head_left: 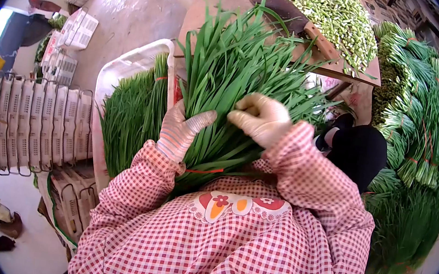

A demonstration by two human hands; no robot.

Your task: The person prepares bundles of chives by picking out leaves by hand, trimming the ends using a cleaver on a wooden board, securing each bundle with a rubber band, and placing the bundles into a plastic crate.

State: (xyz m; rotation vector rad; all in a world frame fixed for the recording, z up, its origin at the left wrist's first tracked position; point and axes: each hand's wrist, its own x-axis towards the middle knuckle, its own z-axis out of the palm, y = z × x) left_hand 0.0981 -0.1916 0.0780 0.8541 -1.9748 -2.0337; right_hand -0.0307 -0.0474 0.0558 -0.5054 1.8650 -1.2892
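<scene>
A large bunch of garlic chives [227, 77] stands in front of my checked apron, its long green leaves fanned out at the top. My left hand [181, 129], in a thin pale glove, grips its left side with the thumb across the leaves. A red band [205, 171] lies across the lower part of the bunch. On the bunch's right side is my right hand [263, 119], gloved too, its fingers curled and pinched against the leaves. Whatever sits between those fingertips is too small or hidden to make out.
A white crate [105, 76] with more chives is at the left. A wooden board [347, 76] ahead holds a cleaver [319, 39] and chopped pale green pieces [334, 25]. Tied chive bundles [423, 129] are piled at the right. Stacked crates [35, 120] stand far left.
</scene>
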